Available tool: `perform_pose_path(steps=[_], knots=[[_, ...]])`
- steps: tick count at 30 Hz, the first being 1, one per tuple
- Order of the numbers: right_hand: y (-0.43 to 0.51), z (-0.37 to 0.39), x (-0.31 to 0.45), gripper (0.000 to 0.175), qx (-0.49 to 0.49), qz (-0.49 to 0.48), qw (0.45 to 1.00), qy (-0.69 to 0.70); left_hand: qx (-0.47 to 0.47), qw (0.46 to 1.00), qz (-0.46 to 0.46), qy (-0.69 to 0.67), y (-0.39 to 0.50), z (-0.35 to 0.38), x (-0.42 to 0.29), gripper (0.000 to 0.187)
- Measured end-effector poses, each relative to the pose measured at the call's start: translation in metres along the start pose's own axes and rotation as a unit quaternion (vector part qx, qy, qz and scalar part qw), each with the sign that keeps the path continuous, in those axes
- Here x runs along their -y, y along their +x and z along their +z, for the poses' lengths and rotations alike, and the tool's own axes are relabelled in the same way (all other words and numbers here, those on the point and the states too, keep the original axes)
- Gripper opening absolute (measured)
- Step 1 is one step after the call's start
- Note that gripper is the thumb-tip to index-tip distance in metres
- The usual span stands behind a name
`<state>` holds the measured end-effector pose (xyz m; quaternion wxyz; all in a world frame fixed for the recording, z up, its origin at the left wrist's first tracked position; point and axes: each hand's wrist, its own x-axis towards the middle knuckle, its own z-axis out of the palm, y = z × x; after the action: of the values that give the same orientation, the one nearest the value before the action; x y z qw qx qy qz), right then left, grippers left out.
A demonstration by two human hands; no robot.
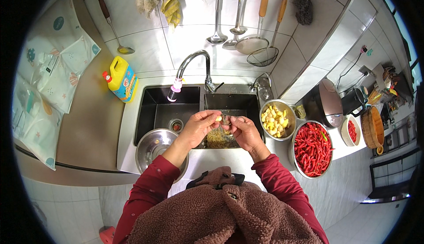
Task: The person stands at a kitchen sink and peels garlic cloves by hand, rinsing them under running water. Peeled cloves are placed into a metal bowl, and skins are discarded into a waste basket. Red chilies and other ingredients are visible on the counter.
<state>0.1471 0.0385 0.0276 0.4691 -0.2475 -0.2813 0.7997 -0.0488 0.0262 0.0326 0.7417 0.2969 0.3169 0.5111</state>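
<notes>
Both hands meet over the right basin of a black double sink (232, 102). My left hand (198, 126) pinches a small pale-yellow piece (218, 118), probably ginger, between thumb and fingertips. In my right hand (246, 133) is a small shiny metal tool (226, 120), its end close against the piece; its exact kind is hard to make out. Yellowish-brown peelings (217, 138) lie on the basin floor beneath. A steel bowl (149, 144) stands at the front left, partly under my left forearm. To the right, another steel bowl (292, 119) holds peeled yellow pieces (274, 120).
A large bowl of red chillies (313, 148) stands at the counter's right edge. The curved faucet (193, 56) arches over the sink. A yellow detergent bottle (122, 80) is at the left. Ladles and strainers (253, 45) hang on the wall. Farther right are a rice cooker (326, 103) and a wooden bucket (372, 123).
</notes>
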Motion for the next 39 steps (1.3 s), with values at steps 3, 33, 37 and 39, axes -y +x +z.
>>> perform_pose_path(steps=[3, 33, 37, 39], knots=[[0.0, -0.002, 0.0, 0.018, 0.005, 0.001, 0.998, -0.062, 0.01, 0.999, 0.024, 0.036, 0.0, -0.001, 0.0, 0.021], [-0.004, -0.01, 0.01, 0.013, 0.058, -0.019, 0.998, -0.034, 0.034, 0.984, 0.058, 0.163, -0.005, 0.006, -0.005, 0.024], [-0.004, -0.008, 0.008, 0.012, 0.014, -0.035, 0.992, -0.121, 0.024, 0.981, 0.062, 0.18, -0.005, 0.008, -0.007, 0.024], [-0.003, -0.007, 0.01, 0.015, 0.02, -0.047, 0.976, -0.214, 0.026, 0.975, 0.073, 0.206, -0.005, 0.008, -0.006, 0.024]])
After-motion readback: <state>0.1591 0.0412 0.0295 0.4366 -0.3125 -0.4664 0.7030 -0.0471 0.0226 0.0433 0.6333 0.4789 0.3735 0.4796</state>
